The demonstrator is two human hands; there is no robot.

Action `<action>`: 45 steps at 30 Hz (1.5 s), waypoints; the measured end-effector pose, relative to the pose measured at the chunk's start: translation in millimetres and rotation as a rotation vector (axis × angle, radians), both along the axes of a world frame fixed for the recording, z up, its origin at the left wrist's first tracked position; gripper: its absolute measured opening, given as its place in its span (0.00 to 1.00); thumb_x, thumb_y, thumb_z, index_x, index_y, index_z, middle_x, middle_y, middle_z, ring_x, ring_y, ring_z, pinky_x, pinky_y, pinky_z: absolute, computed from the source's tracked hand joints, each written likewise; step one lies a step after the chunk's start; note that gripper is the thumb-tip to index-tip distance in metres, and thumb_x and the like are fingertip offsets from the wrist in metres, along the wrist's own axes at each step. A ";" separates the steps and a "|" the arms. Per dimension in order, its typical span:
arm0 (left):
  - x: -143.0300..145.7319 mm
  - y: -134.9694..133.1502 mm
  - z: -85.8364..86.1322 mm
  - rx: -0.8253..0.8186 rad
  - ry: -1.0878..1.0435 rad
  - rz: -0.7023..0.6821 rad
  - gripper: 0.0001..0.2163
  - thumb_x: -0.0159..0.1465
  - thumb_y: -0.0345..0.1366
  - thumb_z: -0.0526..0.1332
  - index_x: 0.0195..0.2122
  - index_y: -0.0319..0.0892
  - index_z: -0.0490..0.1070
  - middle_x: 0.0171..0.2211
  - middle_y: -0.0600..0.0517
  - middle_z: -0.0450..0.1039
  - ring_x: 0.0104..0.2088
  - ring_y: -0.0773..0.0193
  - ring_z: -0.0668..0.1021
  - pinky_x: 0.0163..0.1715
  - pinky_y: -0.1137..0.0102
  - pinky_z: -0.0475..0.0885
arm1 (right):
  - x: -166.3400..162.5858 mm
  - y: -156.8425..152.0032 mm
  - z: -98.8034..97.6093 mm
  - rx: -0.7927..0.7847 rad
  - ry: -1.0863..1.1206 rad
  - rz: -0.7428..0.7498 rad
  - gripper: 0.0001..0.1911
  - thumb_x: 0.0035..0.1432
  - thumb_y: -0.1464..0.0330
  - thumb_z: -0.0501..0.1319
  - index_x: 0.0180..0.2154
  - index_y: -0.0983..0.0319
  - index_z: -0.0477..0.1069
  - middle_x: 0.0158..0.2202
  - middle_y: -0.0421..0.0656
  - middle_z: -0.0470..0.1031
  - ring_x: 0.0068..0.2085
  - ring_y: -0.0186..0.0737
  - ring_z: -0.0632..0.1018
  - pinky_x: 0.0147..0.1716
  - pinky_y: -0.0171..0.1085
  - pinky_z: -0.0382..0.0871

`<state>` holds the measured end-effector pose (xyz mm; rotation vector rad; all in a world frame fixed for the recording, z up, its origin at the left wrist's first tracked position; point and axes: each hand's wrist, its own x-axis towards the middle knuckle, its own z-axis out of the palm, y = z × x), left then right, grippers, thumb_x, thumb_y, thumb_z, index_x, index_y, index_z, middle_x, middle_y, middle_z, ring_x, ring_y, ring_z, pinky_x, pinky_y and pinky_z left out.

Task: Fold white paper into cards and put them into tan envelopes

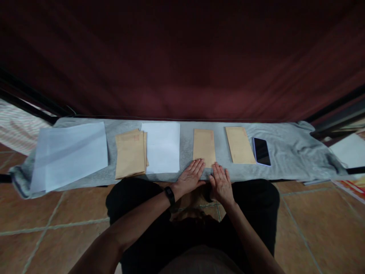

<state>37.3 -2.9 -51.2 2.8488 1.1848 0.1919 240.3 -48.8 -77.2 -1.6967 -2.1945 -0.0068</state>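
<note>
My left hand (190,176) lies flat and open on the near edge of a grey cloth (288,148), its fingertips touching the bottom of a tan envelope (203,146). My right hand (220,182) rests flat beside it, fingers stretched out, just under the same envelope's lower right corner. A black band sits on my left wrist. A second tan envelope (239,144) lies to the right, with a dark phone (261,151) next to it.
To the left lie a white sheet (162,146), a stack of tan envelopes (130,153) and larger white papers (70,154). A dark red curtain hangs behind the cloth. Brown floor tiles spread on both sides of my black-clad legs.
</note>
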 end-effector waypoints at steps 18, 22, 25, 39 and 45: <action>-0.4 -0.3 -3.4 0.022 -0.007 -0.002 0.37 0.70 0.51 0.56 0.71 0.30 0.47 0.71 0.36 0.46 0.72 0.52 0.47 0.71 0.56 0.48 | -12.7 0.9 7.8 -0.021 -0.014 0.024 0.28 0.74 0.62 0.44 0.70 0.65 0.51 0.69 0.52 0.59 0.69 0.48 0.60 0.68 0.53 0.49; -0.9 -0.1 -1.9 0.020 0.000 -0.008 0.37 0.70 0.52 0.55 0.70 0.28 0.49 0.71 0.34 0.45 0.72 0.50 0.47 0.71 0.56 0.48 | -7.3 0.1 8.6 -0.011 -0.018 0.005 0.28 0.74 0.62 0.44 0.69 0.66 0.53 0.68 0.53 0.60 0.69 0.50 0.61 0.67 0.54 0.49; -0.8 -0.1 -1.8 0.025 0.009 -0.008 0.36 0.70 0.51 0.55 0.70 0.27 0.50 0.71 0.34 0.44 0.72 0.49 0.47 0.71 0.56 0.48 | -8.7 2.2 9.7 -0.005 -0.001 -0.004 0.28 0.74 0.62 0.45 0.69 0.66 0.54 0.68 0.53 0.61 0.69 0.50 0.61 0.67 0.55 0.49; 0.5 -0.3 -3.4 0.060 0.017 -0.006 0.37 0.70 0.51 0.56 0.70 0.29 0.48 0.71 0.34 0.45 0.72 0.50 0.49 0.71 0.56 0.49 | -16.3 5.6 4.8 -0.035 -0.027 0.039 0.28 0.74 0.62 0.45 0.70 0.64 0.51 0.69 0.51 0.58 0.70 0.48 0.60 0.68 0.52 0.47; -0.7 -0.9 -0.2 0.078 0.036 -0.010 0.37 0.70 0.53 0.55 0.69 0.27 0.52 0.71 0.33 0.47 0.71 0.47 0.51 0.70 0.56 0.50 | -3.4 3.9 1.5 -0.005 -0.035 0.014 0.29 0.74 0.62 0.46 0.70 0.65 0.51 0.69 0.51 0.58 0.69 0.48 0.60 0.68 0.52 0.49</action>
